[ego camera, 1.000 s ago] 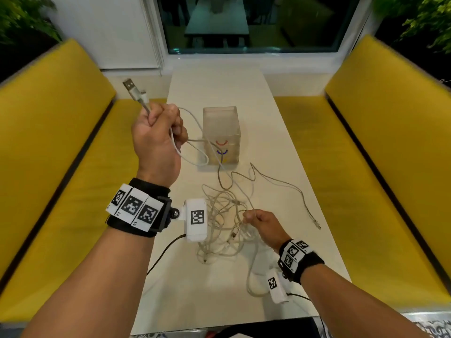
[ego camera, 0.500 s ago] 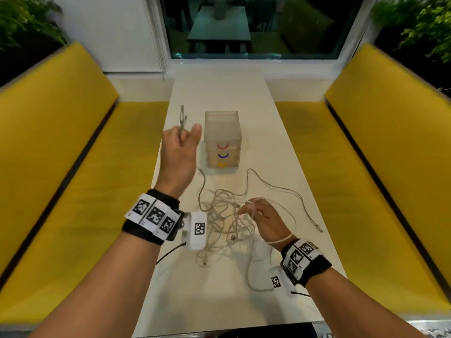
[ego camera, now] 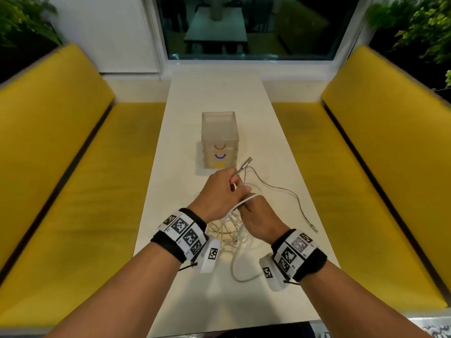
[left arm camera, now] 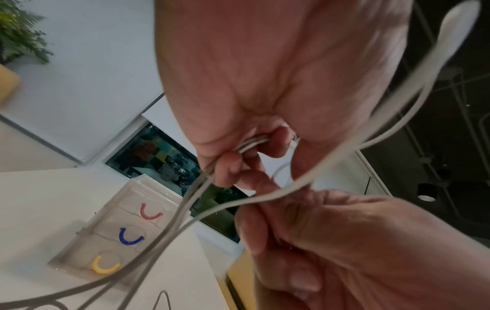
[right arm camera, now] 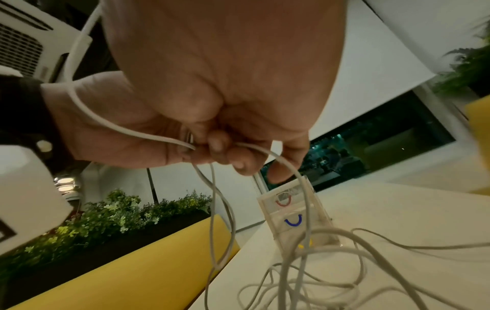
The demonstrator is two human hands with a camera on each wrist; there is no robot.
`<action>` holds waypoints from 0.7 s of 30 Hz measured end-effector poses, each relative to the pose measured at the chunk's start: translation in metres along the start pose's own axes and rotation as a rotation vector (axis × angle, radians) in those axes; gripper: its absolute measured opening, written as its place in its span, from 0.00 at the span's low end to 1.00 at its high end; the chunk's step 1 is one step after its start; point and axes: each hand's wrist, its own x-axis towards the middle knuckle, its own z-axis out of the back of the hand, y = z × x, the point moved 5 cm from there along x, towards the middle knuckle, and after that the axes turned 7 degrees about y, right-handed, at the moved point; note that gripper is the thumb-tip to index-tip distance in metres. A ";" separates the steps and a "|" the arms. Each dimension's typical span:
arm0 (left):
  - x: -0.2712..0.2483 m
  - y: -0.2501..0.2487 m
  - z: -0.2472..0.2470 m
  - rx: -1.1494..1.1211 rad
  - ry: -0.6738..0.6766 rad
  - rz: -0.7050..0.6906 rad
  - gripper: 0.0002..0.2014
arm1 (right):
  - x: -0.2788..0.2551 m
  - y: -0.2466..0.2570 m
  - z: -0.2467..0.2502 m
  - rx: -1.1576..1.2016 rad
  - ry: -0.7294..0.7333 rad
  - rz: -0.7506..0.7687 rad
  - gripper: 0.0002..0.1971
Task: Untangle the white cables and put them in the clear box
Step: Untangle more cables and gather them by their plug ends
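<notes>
White cables (ego camera: 234, 230) are lying in a loose tangle on the table (ego camera: 219, 93), partly under the two hands, with one long strand (ego camera: 288, 191) trailing off to the right and ending in a plug (ego camera: 313, 228) near the table edge. The left hand (ego camera: 219, 191) is gripping one cable close to its metal plug (ego camera: 246, 163), fingers curled round a couple of strands, as the left wrist view shows. The right hand (ego camera: 258, 215) is pinching a strand just beside it, with a loop passing over its knuckles. The clear box (ego camera: 219, 132) is standing upright beyond the hands, near but apart from them, and nothing looks to be inside it yet.

The main risk, as I judge it, is pulling too soon. The held cable is running back down into the heap, so a firm tug is likely to tighten a knot rather than free it. The loop lying over the right hand could also snag and drag the whole pile along. If the pile slides, the trailing end on the right could slip off the table edge and pull more after it. The box looks light, and a taut strand sweeping past could knock or shift it.
</notes>
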 end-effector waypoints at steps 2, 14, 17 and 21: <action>0.002 0.002 0.002 -0.030 -0.031 0.011 0.18 | -0.002 0.001 0.001 0.079 -0.013 0.025 0.20; -0.005 -0.031 0.054 -0.211 -0.347 -0.215 0.18 | -0.010 -0.032 -0.006 0.346 -0.129 0.028 0.20; -0.011 -0.038 0.076 -0.239 -0.425 -0.265 0.16 | -0.012 -0.038 -0.010 0.365 -0.079 0.014 0.21; -0.013 -0.050 0.106 -0.333 -0.524 -0.307 0.15 | -0.017 -0.055 -0.023 0.331 -0.019 -0.039 0.22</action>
